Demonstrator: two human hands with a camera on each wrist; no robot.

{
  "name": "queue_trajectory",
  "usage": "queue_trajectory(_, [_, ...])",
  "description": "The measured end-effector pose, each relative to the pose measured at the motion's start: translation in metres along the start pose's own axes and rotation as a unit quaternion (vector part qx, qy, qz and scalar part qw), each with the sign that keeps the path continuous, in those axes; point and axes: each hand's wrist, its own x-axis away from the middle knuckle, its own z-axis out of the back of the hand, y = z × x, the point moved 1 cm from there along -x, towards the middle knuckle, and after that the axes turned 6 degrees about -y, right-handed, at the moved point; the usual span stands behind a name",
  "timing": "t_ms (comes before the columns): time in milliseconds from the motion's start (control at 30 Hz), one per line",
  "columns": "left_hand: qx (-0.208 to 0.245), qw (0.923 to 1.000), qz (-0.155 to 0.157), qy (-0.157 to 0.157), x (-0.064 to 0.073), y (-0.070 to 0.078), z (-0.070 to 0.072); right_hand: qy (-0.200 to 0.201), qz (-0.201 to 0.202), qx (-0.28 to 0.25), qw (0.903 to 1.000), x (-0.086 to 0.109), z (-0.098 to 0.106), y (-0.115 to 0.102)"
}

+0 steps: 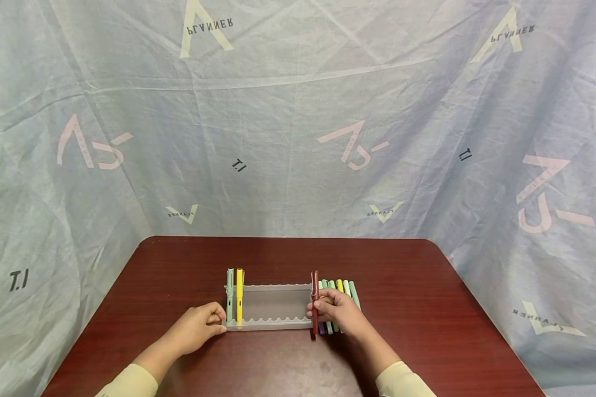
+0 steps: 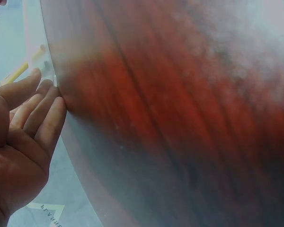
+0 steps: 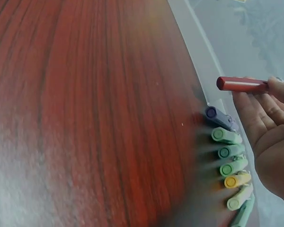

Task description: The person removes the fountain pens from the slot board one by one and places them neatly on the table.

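A clear, notched pen tray (image 1: 273, 325) lies across the table in the head view. Its left end carries a grey-green pen (image 1: 230, 295) and, beside it, a yellow pen (image 1: 239, 298). My left hand (image 1: 198, 331) holds the tray's front left corner between thumb and bent fingers. At the opposite end, my right hand (image 1: 345, 317) pinches a dark red pen (image 1: 314, 328) between thumb and fingers. In the right wrist view, the red pen (image 3: 241, 85) is held above the tray, apart from the purple pen (image 3: 215, 113) below.
Several pens lie side by side at the tray's right, partly under my right hand; a yellow one (image 3: 236, 180) and a pale green one (image 3: 234, 166) are among them. The reddish-brown table (image 1: 179, 264) meets a printed grey cloth (image 1: 288, 138) behind.
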Motion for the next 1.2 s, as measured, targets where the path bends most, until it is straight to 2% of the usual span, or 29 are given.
queue_trajectory(267, [0.000, 1.0000, 0.000, -0.001, 0.001, 0.000, 0.000, 0.007, -0.019, 0.015, 0.9997, 0.008, 0.009, -0.001])
queue_trajectory(567, [0.005, 1.0000, 0.000, 0.001, 0.001, 0.000, -0.001, 0.019, -0.021, 0.017, 0.9994, 0.018, 0.019, -0.001])
queue_trajectory(867, [0.004, 1.0000, 0.001, 0.000, 0.001, 0.000, -0.001, 0.051, -0.051, 0.021, 0.9972, 0.031, 0.037, -0.001])
queue_trajectory(1200, [0.011, 0.9999, -0.004, -0.005, 0.000, 0.000, 0.000, 0.101, -0.070, 0.060, 0.9906, 0.046, 0.065, 0.000])
